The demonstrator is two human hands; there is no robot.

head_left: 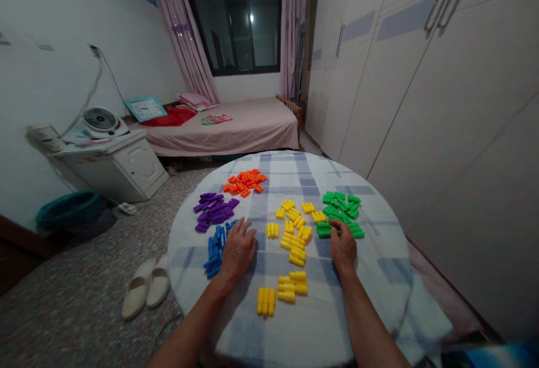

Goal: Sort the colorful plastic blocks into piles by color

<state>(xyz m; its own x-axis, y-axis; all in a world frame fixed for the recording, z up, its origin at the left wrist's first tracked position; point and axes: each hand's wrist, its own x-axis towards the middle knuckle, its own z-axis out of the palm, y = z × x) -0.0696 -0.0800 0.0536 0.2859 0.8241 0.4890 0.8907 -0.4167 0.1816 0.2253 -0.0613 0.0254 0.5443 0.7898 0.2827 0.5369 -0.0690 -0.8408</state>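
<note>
Small plastic pegs lie sorted by colour on a round table with a checked cloth (370, 278). My left hand (238, 249) rests flat on the cloth, fingers spread, beside the blue pegs (215, 247). My right hand (342, 244) rests palm down with fingers loosely curled at the near edge of the green pegs (342, 210). Between the hands lie the yellow pegs (295, 239), with more yellow ones (291, 288) nearer me. Purple pegs (214, 210) and orange pegs (245, 182) sit farther left and back.
A bed (236, 126) stands beyond the table under a dark window. A white cabinet (122, 166) with a small fan (100, 121) is at the left, a teal basin (67, 208) and white slippers (145, 289) on the floor. Wardrobe doors (442, 104) line the right.
</note>
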